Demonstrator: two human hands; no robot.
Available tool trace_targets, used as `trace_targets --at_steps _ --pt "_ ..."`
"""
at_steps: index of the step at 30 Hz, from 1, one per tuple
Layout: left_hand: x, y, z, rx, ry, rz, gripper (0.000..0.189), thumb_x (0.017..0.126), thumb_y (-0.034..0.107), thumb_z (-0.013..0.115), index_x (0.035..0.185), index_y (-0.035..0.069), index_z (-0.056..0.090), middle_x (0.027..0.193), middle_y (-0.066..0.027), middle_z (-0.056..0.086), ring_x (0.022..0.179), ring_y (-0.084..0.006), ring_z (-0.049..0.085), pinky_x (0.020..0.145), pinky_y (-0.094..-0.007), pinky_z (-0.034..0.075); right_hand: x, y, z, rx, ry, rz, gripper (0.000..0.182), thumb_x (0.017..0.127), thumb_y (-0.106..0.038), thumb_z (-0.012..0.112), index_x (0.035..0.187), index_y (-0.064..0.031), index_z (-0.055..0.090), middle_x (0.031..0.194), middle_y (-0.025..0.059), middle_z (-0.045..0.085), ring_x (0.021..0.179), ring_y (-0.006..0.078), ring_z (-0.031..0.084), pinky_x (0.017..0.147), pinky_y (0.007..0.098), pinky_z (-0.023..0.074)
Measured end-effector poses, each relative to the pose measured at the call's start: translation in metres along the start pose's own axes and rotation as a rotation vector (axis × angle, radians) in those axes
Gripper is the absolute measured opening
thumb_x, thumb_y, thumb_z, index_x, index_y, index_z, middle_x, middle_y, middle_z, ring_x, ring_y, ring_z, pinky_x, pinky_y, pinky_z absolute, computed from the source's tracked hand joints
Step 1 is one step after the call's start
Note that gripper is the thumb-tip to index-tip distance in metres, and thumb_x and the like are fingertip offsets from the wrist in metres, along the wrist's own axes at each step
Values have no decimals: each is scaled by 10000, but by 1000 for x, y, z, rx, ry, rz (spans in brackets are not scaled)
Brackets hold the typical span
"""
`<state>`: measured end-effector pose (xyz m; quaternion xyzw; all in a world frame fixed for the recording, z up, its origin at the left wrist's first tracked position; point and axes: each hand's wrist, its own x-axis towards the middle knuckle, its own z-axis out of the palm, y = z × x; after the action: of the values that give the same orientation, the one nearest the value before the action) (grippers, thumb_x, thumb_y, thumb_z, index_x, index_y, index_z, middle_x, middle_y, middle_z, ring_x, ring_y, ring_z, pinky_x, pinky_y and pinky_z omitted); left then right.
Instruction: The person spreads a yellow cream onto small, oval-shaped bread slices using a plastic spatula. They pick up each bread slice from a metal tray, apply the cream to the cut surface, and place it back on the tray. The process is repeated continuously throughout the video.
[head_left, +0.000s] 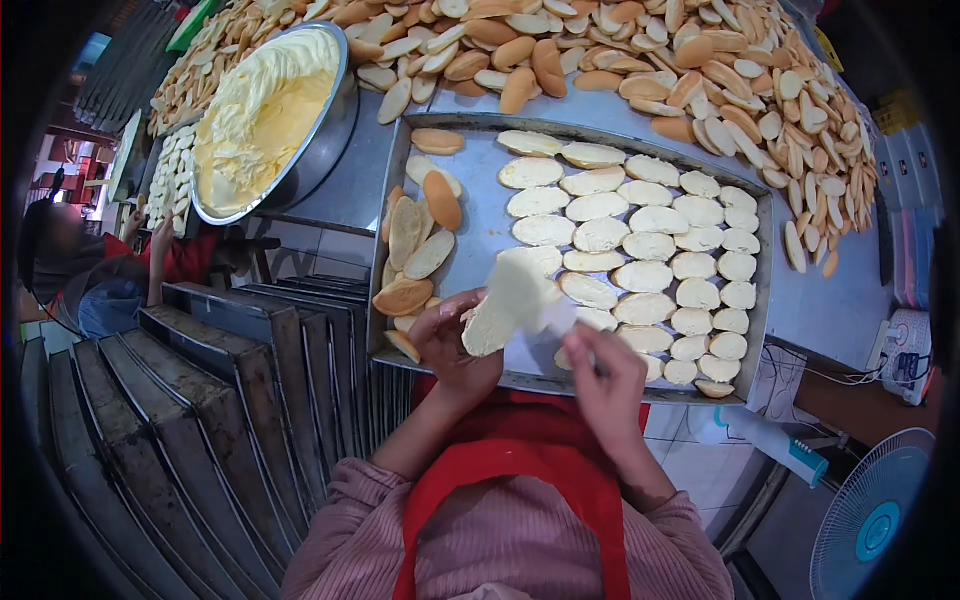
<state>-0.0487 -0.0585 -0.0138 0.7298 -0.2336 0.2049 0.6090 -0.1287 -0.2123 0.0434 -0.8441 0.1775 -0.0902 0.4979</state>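
Observation:
My left hand (459, 349) holds an oval bread slice (487, 328), its cream-coated face up, above the near edge of a metal baking tray (752, 330). A blurred spreading tool (551, 313), its exact kind unclear, is gripped by my right hand (609, 367) and lies close to or against the slice. Cream-coated slices (646, 277) stand in rows across the middle and right of the tray. Uncoated bread pieces (429, 253) are heaped along its left side. Up left, a large steel bowl (337, 97) holds pale yellow cream (277, 112).
A long pile of bread slices (705, 82) covers the back of the metal table (840, 300). Many metal trays (225, 405) stand on edge at the lower left. Another person (112, 270) works at the far left. A fan (874, 525) and cables are at the right.

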Motion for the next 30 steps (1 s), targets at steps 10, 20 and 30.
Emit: trace_targets --at_steps 10,20,30 --pt "-1 -6 1 -89 -53 97 691 715 -156 660 1200 108 246 1120 -192 525 1034 -262 584 876 -379 507 12 -6 -2 -43 70 21 220 868 -170 659 988 14 670 740 120 630 585 193 571 548 277 440" --pt "4 4 0 -24 19 -47 686 716 -162 647 1207 98 244 1092 -151 523 993 -241 583 898 -368 478 -1 6 -6 -12 10 62 220 879 -145 634 983 47 663 761 107 641 667 134 567 602 260 436" --pt "-4 -3 3 -44 -21 -3 675 717 -142 667 1194 99 254 1080 -153 540 994 -250 597 891 -373 489 6 2 3 -61 113 1 198 866 -161 658 984 -4 679 665 88 579 540 178 539 510 290 418"
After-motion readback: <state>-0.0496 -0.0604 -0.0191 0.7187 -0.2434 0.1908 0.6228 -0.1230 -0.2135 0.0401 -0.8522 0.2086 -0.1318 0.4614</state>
